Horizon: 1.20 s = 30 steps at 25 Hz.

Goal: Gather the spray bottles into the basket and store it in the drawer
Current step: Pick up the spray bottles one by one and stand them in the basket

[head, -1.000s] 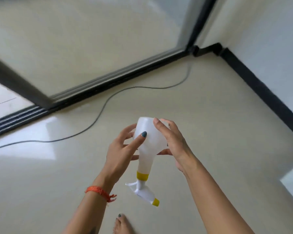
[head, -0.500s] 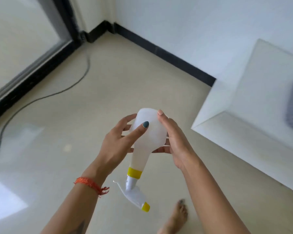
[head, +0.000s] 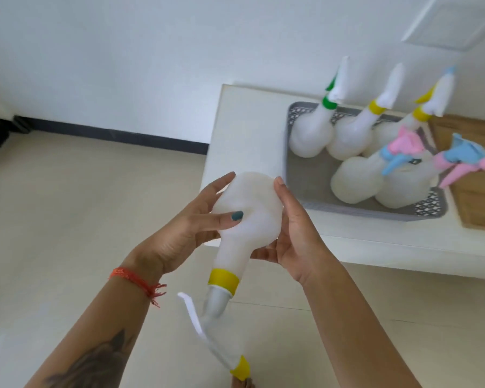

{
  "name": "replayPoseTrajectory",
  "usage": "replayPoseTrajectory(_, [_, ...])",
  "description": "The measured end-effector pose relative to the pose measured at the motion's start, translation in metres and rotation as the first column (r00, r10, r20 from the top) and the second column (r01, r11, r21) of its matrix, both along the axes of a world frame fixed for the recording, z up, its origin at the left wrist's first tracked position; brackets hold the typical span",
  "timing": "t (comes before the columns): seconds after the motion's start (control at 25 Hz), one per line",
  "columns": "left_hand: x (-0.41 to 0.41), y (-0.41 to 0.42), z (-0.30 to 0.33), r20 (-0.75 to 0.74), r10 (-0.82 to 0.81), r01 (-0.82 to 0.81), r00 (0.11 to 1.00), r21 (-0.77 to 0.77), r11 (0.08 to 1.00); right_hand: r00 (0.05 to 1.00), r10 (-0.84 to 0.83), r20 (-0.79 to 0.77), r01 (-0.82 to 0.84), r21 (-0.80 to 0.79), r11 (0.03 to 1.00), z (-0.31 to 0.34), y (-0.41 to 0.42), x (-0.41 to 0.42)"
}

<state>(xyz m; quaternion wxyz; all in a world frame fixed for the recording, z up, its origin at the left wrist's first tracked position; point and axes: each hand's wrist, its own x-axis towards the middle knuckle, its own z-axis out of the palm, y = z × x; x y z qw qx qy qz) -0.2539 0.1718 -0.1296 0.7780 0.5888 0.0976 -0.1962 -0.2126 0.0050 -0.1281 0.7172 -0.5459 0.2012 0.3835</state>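
we are gripping a spray bottle [head: 247, 214] upside down between left hand [head: 185, 233] and right hand [head: 294, 236]; lowering it carelessly into the crowded basket [head: 305, 175] risks toppling neighbours.

White spray bottle [head: 247, 217] inverted, yellow collar; five bottles upright in grey basket [head: 305, 175].

Basket [head: 300, 189] sits on low table [head: 235, 130], w/ five spray bottles in it: three along far side, two nearer. Board [head: 479, 197] lies on table just right of basket, touching it. Left of basket & nearer the camera, a sixth spray bottle [head: 244, 217] is held upside down btwn left hand [head: 185, 233] & right hand [head: 294, 233], over table's near-left corner.
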Motion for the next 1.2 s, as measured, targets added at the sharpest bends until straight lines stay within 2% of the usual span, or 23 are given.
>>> replayPoseTrajectory(0.16, [0.032, -0.039, -0.003, -0.044, 0.004, -0.009, 0.999, -0.127, 0.992, 0.99, -0.122, -0.065, 0.128, 0.108, 0.986, -0.001, -0.036, 0.013])
replayPoseTrajectory(0.28, [0.054, -0.065, -0.009, -0.102, 0.022, -0.038, 0.995, -0.166, 0.985, 0.981, -0.191, -0.043, 0.194, 0.079, 0.978, -0.002, -0.055, 0.013])
replayPoseTrajectory(0.36, [0.073, -0.073, -0.007, -0.101, -0.015, -0.002, 0.995, -0.168, 0.986, 0.981, -0.19, 0.041, 0.192, -0.034, 0.981, 0.004, -0.063, 0.015])
replayPoseTrajectory(0.44, [0.089, -0.076, -0.005, -0.14, -0.029, 0.011, 0.99, -0.129, 0.992, 0.962, -0.109, 0.25, 0.179, -0.275, 0.945, 0.008, -0.064, 0.014])
replayPoseTrajectory(0.52, [0.106, -0.075, -0.002, -0.214, 0.021, -0.031, 0.977, -0.046, 0.998, 0.834, -0.022, 0.552, 0.312, -0.438, 0.843, 0.012, -0.065, 0.013])
replayPoseTrajectory(0.6, [0.125, -0.077, 0.004, -0.232, 0.012, -0.009, 0.973, 0.017, 1.0, 0.598, 0.119, 0.793, 0.429, -0.441, 0.788, 0.019, -0.063, 0.016])
replayPoseTrajectory(0.68, [0.141, -0.081, 0.009, -0.24, -0.018, 0.038, 0.971, 0.078, 0.996, 0.391, 0.286, 0.875, 0.48, -0.459, 0.748, 0.02, -0.063, 0.025])
replayPoseTrajectory(0.72, [0.149, -0.085, 0.014, -0.256, -0.031, 0.058, 0.966, 0.101, 0.993, 0.344, 0.328, 0.88, 0.499, -0.467, 0.73, 0.019, -0.063, 0.032])
replayPoseTrajectory(0.88, [0.172, -0.103, 0.017, -0.295, -0.051, 0.107, 0.954, 0.176, 0.979, 0.34, 0.285, 0.896, 0.573, -0.438, 0.693, 0.012, -0.063, 0.07])
replayPoseTrajectory(1.04, [0.18, -0.112, 0.009, -0.27, 0.062, -0.034, 0.961, 0.105, 0.994, 0.389, 0.143, 0.91, 0.61, -0.371, 0.7, -0.009, -0.068, 0.1])
replayPoseTrajectory(1.2, [0.163, -0.119, -0.002, -0.277, 0.205, -0.202, 0.939, 0.038, 0.979, 0.41, 0.215, 0.886, 0.609, -0.442, 0.658, -0.034, -0.07, 0.117])
